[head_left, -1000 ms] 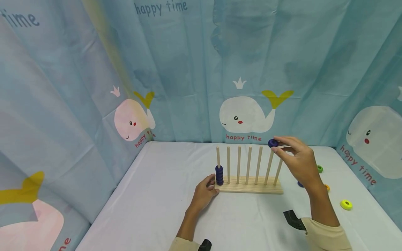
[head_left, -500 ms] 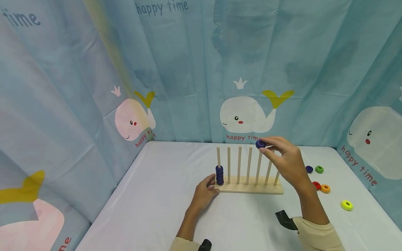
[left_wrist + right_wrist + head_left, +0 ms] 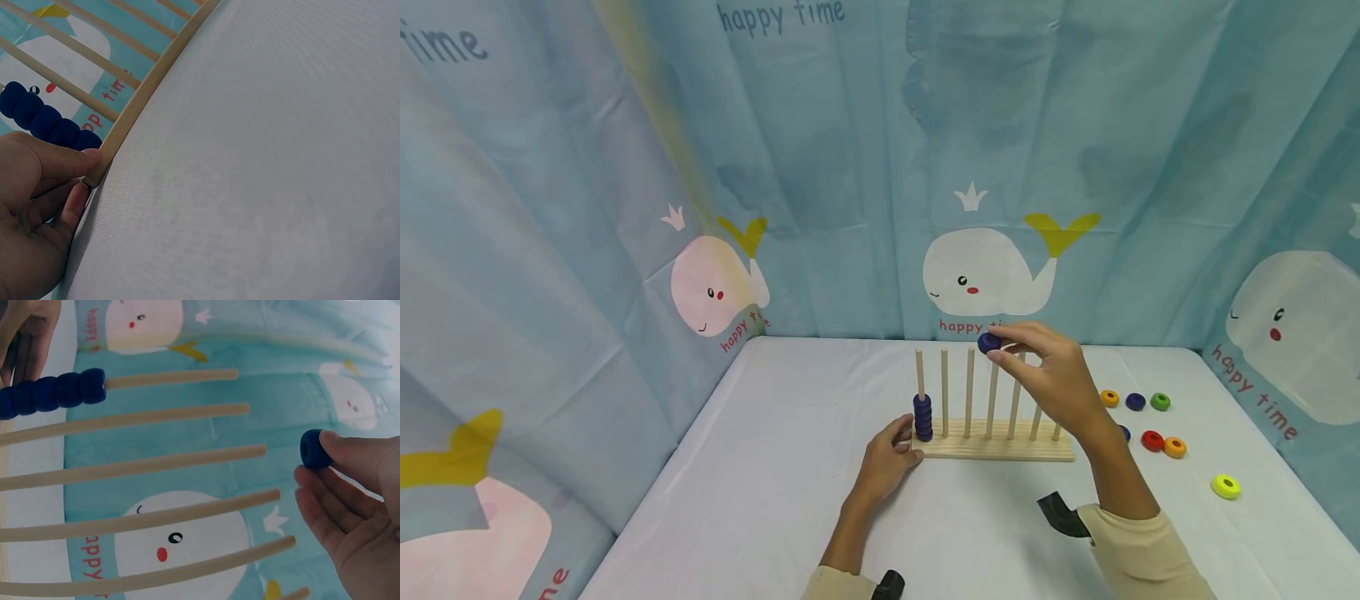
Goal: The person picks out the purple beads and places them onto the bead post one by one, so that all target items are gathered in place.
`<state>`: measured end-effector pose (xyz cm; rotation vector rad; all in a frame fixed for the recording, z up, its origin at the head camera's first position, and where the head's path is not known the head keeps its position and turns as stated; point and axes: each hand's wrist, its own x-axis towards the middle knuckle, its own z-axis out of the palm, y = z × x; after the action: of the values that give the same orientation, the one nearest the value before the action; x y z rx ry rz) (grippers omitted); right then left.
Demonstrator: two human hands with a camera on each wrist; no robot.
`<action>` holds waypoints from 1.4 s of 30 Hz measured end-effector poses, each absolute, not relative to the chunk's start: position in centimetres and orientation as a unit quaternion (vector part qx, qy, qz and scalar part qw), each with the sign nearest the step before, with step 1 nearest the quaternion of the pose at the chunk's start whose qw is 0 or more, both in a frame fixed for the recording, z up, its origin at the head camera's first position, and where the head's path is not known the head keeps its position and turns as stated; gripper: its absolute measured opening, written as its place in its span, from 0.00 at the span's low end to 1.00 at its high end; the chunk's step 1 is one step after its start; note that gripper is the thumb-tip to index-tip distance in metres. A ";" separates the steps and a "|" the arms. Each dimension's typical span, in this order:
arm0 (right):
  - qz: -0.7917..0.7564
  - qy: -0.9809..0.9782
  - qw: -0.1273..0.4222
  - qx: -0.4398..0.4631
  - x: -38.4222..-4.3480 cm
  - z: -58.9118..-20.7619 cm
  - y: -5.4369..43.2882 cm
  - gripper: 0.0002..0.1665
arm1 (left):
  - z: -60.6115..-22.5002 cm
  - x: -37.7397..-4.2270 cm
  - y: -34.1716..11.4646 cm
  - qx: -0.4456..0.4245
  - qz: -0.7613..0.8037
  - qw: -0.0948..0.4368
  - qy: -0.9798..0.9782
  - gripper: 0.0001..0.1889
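A wooden peg rack (image 3: 992, 450) with a row of upright pegs stands on the white table. Its leftmost peg carries a stack of several dark blue beads (image 3: 922, 418), with the peg's top bare above them. My left hand (image 3: 883, 467) grips the left end of the base, thumb on the front edge, as the left wrist view also shows. Between thumb and fingertips my right hand (image 3: 1052, 375) pinches one blue bead (image 3: 315, 450). In the right wrist view this bead is apart from the peg tips, near the middle pegs, its hole partly visible.
Loose beads lie to the right of the rack: a red bead (image 3: 1152, 441), a yellow bead (image 3: 1226, 487), a green bead (image 3: 1161, 402), orange ones and blue ones. A blue curtain (image 3: 850, 275) with whale prints hangs behind the table (image 3: 760, 467).
My right hand has moved left above the pegs with the blue bead, from the right end toward the middle. More loose beads have come into sight behind it. My left hand stays put.
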<state>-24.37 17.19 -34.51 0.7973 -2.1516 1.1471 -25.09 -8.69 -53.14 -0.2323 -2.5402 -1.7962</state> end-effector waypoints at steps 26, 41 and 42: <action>0.425 -0.809 0.243 0.324 -25.7 -34.6 13.3 0.18 | -52.9 -24.9 -8.8 -0.071 -0.570 0.006 -0.819 0.33; 0.417 -0.809 0.238 0.339 -26.1 -35.0 11.4 0.19 | -53.0 -25.1 -8.7 -0.075 -0.571 0.009 -0.817 0.33; 0.415 -0.810 0.238 0.340 -26.2 -35.0 11.3 0.19 | -53.0 -25.1 -8.7 -0.076 -0.571 0.010 -0.817 0.33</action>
<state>-26.15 11.31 -34.99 0.9305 -2.2183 1.1380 -25.10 -8.75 -53.04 -0.2372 -2.5517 -1.7819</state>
